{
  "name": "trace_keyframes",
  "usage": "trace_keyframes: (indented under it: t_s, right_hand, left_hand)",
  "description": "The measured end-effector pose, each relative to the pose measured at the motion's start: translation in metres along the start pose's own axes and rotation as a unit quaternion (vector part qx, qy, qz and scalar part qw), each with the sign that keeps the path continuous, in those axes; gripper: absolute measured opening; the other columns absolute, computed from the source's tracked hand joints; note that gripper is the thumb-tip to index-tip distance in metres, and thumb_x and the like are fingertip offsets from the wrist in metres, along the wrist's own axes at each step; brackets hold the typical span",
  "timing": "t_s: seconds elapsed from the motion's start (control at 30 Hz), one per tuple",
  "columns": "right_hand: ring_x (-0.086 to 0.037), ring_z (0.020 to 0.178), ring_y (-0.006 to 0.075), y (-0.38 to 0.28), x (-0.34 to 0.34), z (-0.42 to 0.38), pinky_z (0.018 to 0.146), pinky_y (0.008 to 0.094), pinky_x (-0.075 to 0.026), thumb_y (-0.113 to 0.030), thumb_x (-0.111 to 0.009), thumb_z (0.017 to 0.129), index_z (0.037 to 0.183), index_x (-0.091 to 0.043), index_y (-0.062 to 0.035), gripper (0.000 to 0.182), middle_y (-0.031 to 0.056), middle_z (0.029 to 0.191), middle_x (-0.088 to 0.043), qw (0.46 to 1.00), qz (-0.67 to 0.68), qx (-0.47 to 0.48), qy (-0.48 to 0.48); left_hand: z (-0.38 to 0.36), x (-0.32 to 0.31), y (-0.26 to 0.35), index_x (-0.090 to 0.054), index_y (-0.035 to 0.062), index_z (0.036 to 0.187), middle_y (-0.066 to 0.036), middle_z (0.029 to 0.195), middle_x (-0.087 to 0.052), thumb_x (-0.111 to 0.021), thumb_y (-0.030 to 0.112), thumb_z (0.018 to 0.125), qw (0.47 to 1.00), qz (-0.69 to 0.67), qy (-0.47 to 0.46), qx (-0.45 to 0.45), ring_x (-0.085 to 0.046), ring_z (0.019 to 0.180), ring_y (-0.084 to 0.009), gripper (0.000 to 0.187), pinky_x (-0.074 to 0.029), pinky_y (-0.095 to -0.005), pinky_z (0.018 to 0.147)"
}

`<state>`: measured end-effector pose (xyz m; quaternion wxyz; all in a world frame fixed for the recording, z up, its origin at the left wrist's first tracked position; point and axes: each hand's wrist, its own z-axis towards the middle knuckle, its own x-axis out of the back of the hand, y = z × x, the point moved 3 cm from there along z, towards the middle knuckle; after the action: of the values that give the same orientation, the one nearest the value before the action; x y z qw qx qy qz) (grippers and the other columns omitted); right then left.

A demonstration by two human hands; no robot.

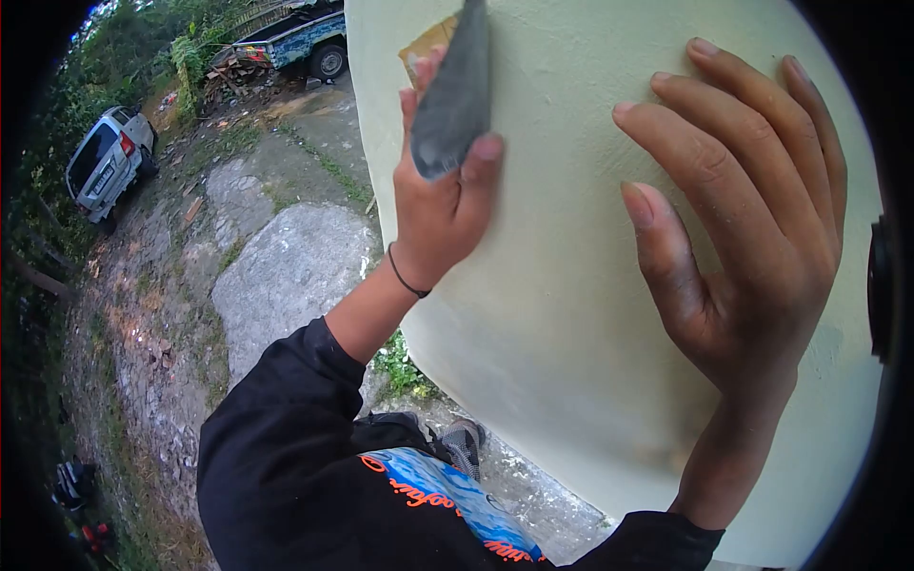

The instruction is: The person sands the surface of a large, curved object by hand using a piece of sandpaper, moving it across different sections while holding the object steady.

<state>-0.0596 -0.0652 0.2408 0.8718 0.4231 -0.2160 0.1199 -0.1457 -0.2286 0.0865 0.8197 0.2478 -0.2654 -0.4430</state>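
Note:
My left hand (pixel 443 205) is raised against the pale cream wall (pixel 562 314), its thumb and fingers closed on a folded sheet of sandpaper (pixel 457 105). One side of the sheet is dark grey; a tan part shows beyond the fingers at upper left. A thin dark band circles the left wrist. On the right, my right hand (pixel 752 209) holds nothing. Its fingers are spread and slightly bent, fingertips toward the wall, with a whitish smear along the thumb.
Rough ground with a pale stone slab (pixel 295 276) lies to the left of the wall. A silver car (pixel 109 162) and a pickup truck (pixel 300 43) stand farther back. Green weeds (pixel 400 366) grow by the wall's foot, near my shoe (pixel 463 445).

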Motion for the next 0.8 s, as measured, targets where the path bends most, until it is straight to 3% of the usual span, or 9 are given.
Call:
trace_keyframes:
  t_s: [0.1,0.23,0.27,0.33,0.37,0.4,0.5,0.57,0.8]
  right_hand:
    - [-0.057,0.115,0.0239,-0.001,0.000,0.000,0.109,0.0470,-0.032,-0.021,-0.060,0.083,0.098,-0.071,-0.0138,0.020,0.0061,0.104,-0.068,1.000,0.004,0.005,0.013]
    - [-0.057,0.115,0.0244,0.000,0.000,0.000,0.108,0.0472,-0.032,-0.020,-0.060,0.083,0.098,-0.071,-0.0135,0.020,0.0068,0.104,-0.068,1.000,0.001,0.005,0.010]
    - [-0.057,0.115,0.0245,0.000,0.000,0.000,0.108,0.0471,-0.033,-0.020,-0.060,0.083,0.098,-0.071,-0.0135,0.020,0.0068,0.104,-0.068,1.000,0.002,0.004,0.012]
    - [-0.058,0.114,0.0245,0.002,-0.001,-0.001,0.108,0.0471,-0.033,-0.019,-0.060,0.083,0.098,-0.071,-0.0137,0.020,0.0068,0.104,-0.068,1.000,0.002,0.010,0.016]
    - [-0.058,0.114,0.0244,0.001,-0.001,-0.001,0.107,0.0471,-0.034,-0.019,-0.059,0.082,0.098,-0.071,-0.0138,0.020,0.0068,0.104,-0.068,1.000,0.002,0.012,0.017]
    - [-0.058,0.114,0.0244,0.001,-0.001,-0.002,0.107,0.0470,-0.034,-0.019,-0.059,0.082,0.098,-0.071,-0.0140,0.020,0.0068,0.104,-0.068,1.000,0.002,0.015,0.018]
    - [-0.059,0.113,0.0253,0.004,-0.001,-0.001,0.106,0.0478,-0.036,-0.015,-0.058,0.082,0.105,-0.068,-0.0119,0.025,0.0065,0.107,-0.068,0.999,0.005,0.012,0.031]
    - [-0.059,0.112,0.0260,0.012,-0.004,-0.006,0.104,0.0473,-0.037,-0.013,-0.058,0.081,0.109,-0.065,-0.0100,0.029,0.0069,0.108,-0.067,0.995,0.043,0.009,0.089]
    - [-0.059,0.109,0.0261,0.008,0.000,-0.002,0.103,0.0472,-0.038,-0.014,-0.057,0.081,0.110,-0.064,-0.0087,0.031,0.0076,0.107,-0.067,0.995,0.047,-0.009,0.091]
  left_hand:
    - [-0.067,-0.036,0.021,-0.052,0.0065,0.132,-0.021,0.148,-0.032,-0.052,0.020,0.087,0.958,0.067,-0.048,-0.276,-0.020,0.142,-0.0342,0.047,-0.010,-0.0501,0.114]
    - [-0.055,-0.025,0.005,-0.053,0.0108,0.132,-0.018,0.148,-0.033,-0.049,0.019,0.090,0.939,0.120,-0.029,-0.321,-0.023,0.141,-0.0309,0.043,-0.005,-0.0498,0.115]
    - [-0.026,-0.013,0.004,-0.054,0.0094,0.131,-0.018,0.149,-0.030,-0.048,0.022,0.092,0.956,0.126,-0.005,-0.264,-0.019,0.142,-0.0301,0.041,-0.002,-0.0472,0.115]
    - [0.021,0.014,-0.004,-0.061,0.0002,0.099,-0.019,0.098,-0.053,-0.048,0.022,0.096,0.983,0.168,0.062,-0.051,-0.050,0.094,-0.0329,0.025,-0.031,-0.0421,0.087]
    - [0.043,0.027,-0.007,-0.065,-0.0045,0.084,-0.020,0.072,-0.065,-0.048,0.022,0.098,0.978,0.182,0.085,0.057,-0.065,0.069,-0.0343,0.034,-0.046,-0.0395,0.072]
    - [0.045,0.028,-0.003,-0.065,-0.0039,0.090,-0.021,0.086,-0.065,-0.050,0.021,0.096,0.990,0.102,0.083,0.050,-0.064,0.084,-0.0345,0.030,-0.045,-0.0397,0.081]
    - [-0.004,-0.008,0.032,-0.062,0.0019,0.115,-0.022,0.132,-0.052,-0.053,0.016,0.091,0.960,0.060,0.113,-0.248,-0.045,0.129,-0.0336,0.029,-0.030,-0.0436,0.107]
    - [-0.062,-0.028,0.018,-0.053,0.0071,0.131,-0.018,0.148,-0.032,-0.054,0.013,0.088,0.941,0.134,-0.070,-0.302,-0.022,0.141,-0.0311,0.043,-0.012,-0.0489,0.114]
    - [0.017,0.012,0.011,-0.050,0.0031,0.133,-0.021,0.144,-0.036,-0.049,0.016,0.094,0.975,0.124,0.078,-0.167,-0.032,0.136,-0.0360,0.040,-0.013,-0.0482,0.114]
